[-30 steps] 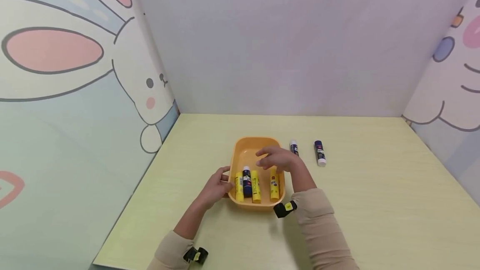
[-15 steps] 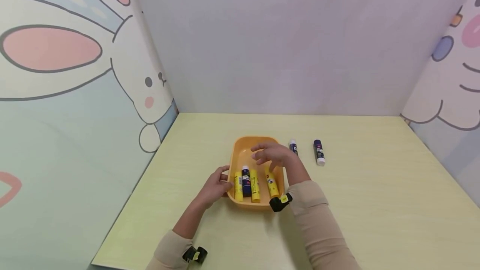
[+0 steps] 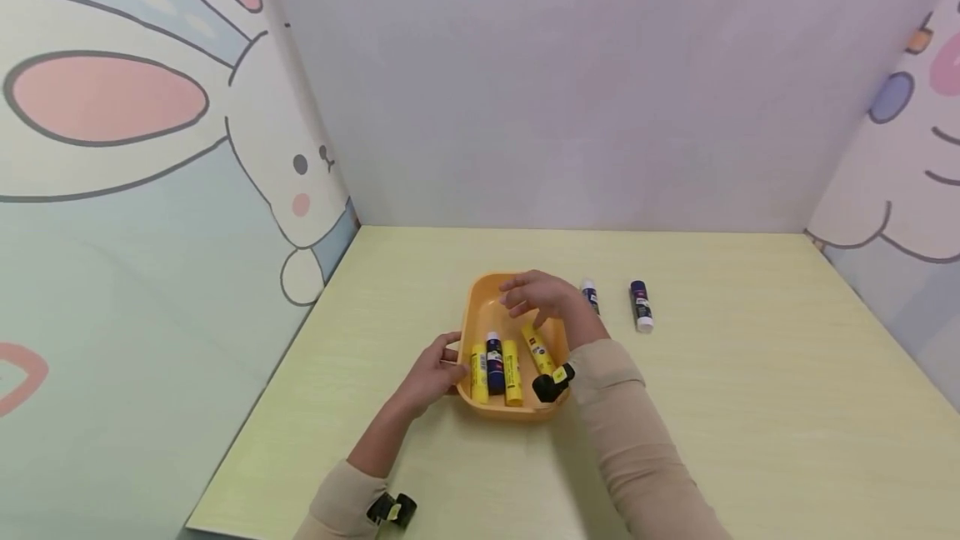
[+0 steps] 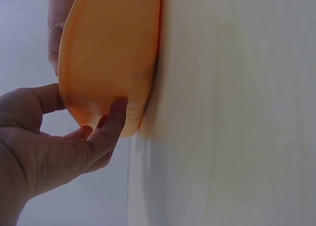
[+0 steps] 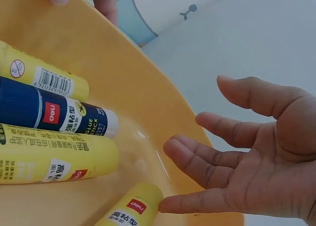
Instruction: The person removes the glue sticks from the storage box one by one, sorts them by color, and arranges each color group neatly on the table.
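Observation:
An orange plastic basket [image 3: 491, 294] stands on the table. Inside lie a yellow glue stick [image 3: 479, 373], a navy one with a white end and a second yellow glue stick [image 3: 513, 373], side by side. My left hand [image 4: 54, 147] grips the basket's left side, thumb at the rim and fingers against the outer wall. Over the basket's right part, my right hand [image 5: 247, 157] has its fingers spread and holds nothing. Its little finger touches the end of another yellow glue stick [image 5: 131, 208], which lies slanted, partly hidden by the wrist camera in the head view.
To the right of the basket, a navy glue stick [image 3: 590, 294] is partly hidden by the right forearm. Farther right lies another navy glue stick [image 3: 641, 307] with a white end. A plain wall [image 3: 562, 90] rises behind the table, and a rabbit mural [image 3: 277, 148] covers the left wall.
My right hand has moved slightly left and away from me over the basket. The rightmost yellow glue stick has turned from nearly straight to slanted, its far end going left. My left hand stays put.

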Motion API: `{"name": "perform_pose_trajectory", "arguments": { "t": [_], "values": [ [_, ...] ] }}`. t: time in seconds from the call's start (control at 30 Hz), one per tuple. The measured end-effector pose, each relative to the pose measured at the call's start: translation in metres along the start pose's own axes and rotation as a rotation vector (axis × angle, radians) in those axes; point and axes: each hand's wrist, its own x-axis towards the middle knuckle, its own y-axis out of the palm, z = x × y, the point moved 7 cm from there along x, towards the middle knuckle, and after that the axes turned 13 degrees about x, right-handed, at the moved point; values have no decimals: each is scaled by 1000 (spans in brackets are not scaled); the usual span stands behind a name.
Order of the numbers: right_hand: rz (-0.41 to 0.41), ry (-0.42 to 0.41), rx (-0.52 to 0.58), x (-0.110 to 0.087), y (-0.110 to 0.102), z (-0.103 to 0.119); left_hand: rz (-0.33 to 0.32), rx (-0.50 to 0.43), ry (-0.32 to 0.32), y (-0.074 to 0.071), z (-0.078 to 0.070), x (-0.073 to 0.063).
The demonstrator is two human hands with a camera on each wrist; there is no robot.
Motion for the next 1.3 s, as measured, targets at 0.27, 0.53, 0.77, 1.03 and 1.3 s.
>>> {"name": "perform_pose_trajectory", "arguments": {
  "t": [0.27,0.53,0.77,1.03,1.3],
  "values": [
    [32,27,32,11,-4,-4,10,-10,11,1,-1,0],
    [-1,93,-78,10,-7,-15,12,-10,5,1,-2,1],
    [-29,142,-144,6,-9,-17,9,-4,5,1,-1,0],
    [6,217,-187,3,-8,-27,16,-8,8,2,-1,0],
    [66,209,-248,1,-2,-30,15,-16,6,1,-2,-2]
  ]
}}
